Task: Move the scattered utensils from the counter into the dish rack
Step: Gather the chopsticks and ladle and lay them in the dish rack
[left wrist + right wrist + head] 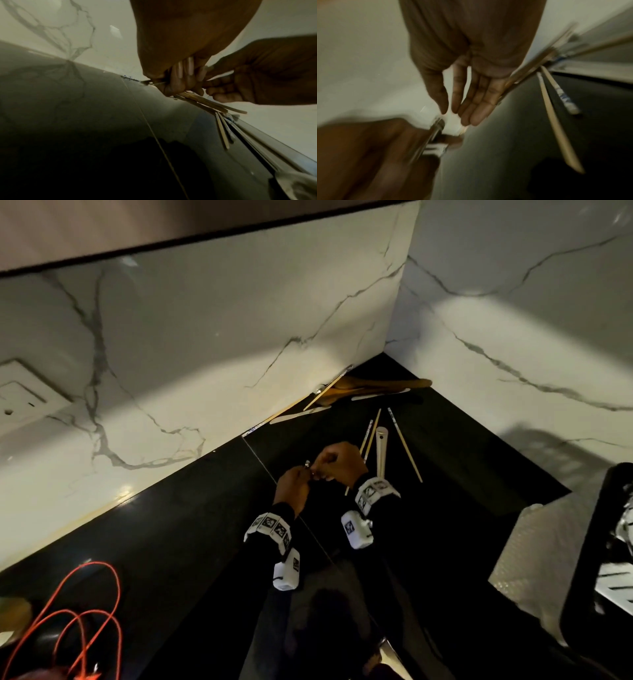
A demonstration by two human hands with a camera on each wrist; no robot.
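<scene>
Over the black counter (pixel 191 525) my left hand (pixel 295 486) grips a bundle of utensils. In the left wrist view its curled fingers (pixel 180 82) hold wooden chopsticks (pixel 211 104) and a metal piece (pixel 147 82). The blurred right wrist view shows that piece as a fork (pixel 435 143). My right hand (pixel 337 462) meets the left one; its fingers (pixel 471 102) lie nearly straight, tips by the bundle, holding nothing that I can see. Loose chopsticks (pixel 406 445) and a pale handle (pixel 381 451) lie just beyond the hands. Wooden spoons (pixel 380 386) sit in the corner.
Marble walls (pixel 239 344) close the counter at the back and right. The dark dish rack (pixel 589 549) stands at the right edge on a pale mat (pixel 534 559). Red cable (pixel 82 621) coils at the front left. A wall socket (pixel 20 398) is at far left.
</scene>
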